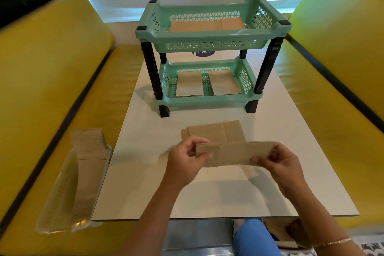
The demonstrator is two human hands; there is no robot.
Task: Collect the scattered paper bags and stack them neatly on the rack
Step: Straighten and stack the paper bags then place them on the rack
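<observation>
Above a white rectangular table (207,193), the left hand (185,162) and right hand (282,164) each pinch one end of a flat brown paper bag (232,155), held level between them. Just beyond it, a small stack of brown paper bags (214,132) lies on the table. Farther back stands a two-tier mint-green plastic rack (207,37) with black legs, with bags lying flat in both trays.

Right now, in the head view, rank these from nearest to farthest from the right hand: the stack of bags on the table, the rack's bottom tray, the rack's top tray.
From the right hand:
1. Stack of bags, on the table just ahead.
2. Bottom tray, mid-table.
3. Top tray, highest and farthest back.
</observation>
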